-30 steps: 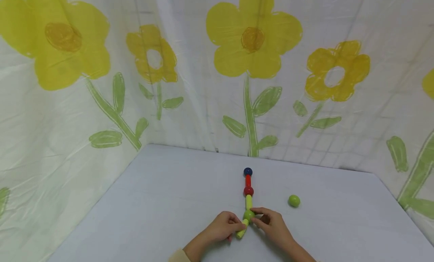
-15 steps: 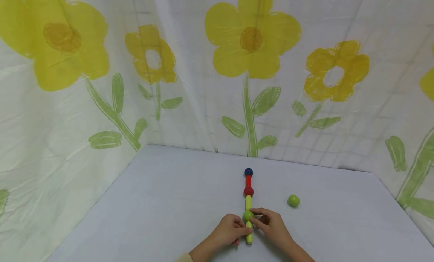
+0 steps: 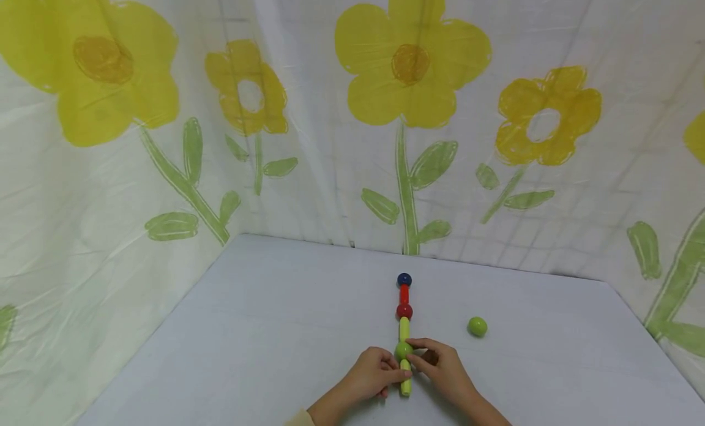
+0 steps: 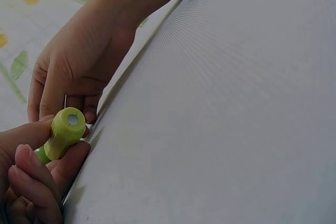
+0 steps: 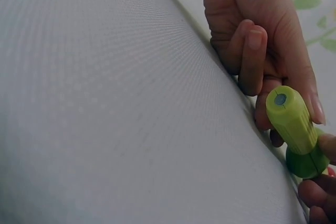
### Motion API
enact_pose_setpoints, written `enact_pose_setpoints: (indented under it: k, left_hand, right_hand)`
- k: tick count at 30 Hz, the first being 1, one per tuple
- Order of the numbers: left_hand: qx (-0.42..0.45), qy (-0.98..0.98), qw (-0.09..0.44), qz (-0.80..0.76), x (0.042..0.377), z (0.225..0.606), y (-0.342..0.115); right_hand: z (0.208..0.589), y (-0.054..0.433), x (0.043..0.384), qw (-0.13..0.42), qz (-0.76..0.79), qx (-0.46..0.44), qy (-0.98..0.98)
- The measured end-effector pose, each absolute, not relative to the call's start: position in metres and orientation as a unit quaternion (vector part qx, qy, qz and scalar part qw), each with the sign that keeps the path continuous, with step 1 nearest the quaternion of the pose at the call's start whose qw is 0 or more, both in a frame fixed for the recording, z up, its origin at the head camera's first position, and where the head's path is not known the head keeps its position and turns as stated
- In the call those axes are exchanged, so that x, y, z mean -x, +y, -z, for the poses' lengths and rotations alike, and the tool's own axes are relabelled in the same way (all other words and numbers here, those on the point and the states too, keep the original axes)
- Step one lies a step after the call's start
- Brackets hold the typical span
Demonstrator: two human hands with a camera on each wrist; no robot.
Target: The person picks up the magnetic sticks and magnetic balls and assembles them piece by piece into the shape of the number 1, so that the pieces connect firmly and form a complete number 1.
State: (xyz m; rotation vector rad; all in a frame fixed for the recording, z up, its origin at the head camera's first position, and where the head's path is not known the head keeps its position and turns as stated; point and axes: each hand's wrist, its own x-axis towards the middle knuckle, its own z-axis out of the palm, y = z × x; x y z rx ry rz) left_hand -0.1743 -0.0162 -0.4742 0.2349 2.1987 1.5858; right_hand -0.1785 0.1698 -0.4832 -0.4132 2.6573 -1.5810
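Note:
A straight chain lies on the table, running away from me. It starts at a near yellow-green rod (image 3: pixel 406 387), then a green ball (image 3: pixel 402 351), a second yellow-green rod (image 3: pixel 404 328), a red ball (image 3: pixel 404 310), a red rod (image 3: pixel 404 294) and a dark blue ball (image 3: pixel 404 280). My left hand (image 3: pixel 371 376) pinches the near rod between thumb and fingers. With thumb and forefinger, my right hand (image 3: pixel 445 369) grips the green ball. In the left wrist view the near rod (image 4: pixel 62 139) shows a round grey metal spot in its end face.
A loose green ball (image 3: pixel 477 327) sits on the white table (image 3: pixel 275 316), right of the chain. Behind and at the sides hangs a white curtain (image 3: pixel 314 138) printed with yellow flowers.
The near rod, slanted toward the lower left a second ago, has swung right into line with the chain, and my left hand moved right with it. My right hand stays on the ball.

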Motion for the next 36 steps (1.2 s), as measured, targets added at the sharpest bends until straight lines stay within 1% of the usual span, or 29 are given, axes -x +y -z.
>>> enact_pose_setpoints:
  k: [9,12,19,24,28,34,36]
  left_hand:
    - [-0.084,0.792,0.207,-0.568,0.174,0.474,-0.016]
    - [-0.085,0.792,0.204,-0.569,0.174,0.474,-0.016]
    - [-0.092,0.79,0.194,-0.574,0.174,0.475,-0.016]
    - [-0.084,0.797,0.2,-0.564,0.174,0.475,-0.016]
    - [-0.076,0.8,0.206,-0.558,0.174,0.475,-0.016]
    - [-0.081,0.796,0.206,-0.564,0.175,0.476,-0.016]
    - [-0.082,0.796,0.206,-0.564,0.174,0.476,-0.016]
  right_hand:
    - [0.483,0.172,0.18,0.02,0.508,0.131,0.851]
    - [0.482,0.174,0.181,0.014,0.51,0.111,0.853]
    - [0.479,0.182,0.188,-0.031,0.498,0.054,0.865]
    - [0.475,0.191,0.193,-0.048,0.486,0.029,0.872]
    - [0.469,0.201,0.196,-0.068,0.474,0.012,0.878]
    - [0.465,0.224,0.2,-0.121,0.468,0.007,0.875]
    - [0.465,0.232,0.202,-0.126,0.467,0.002,0.875]
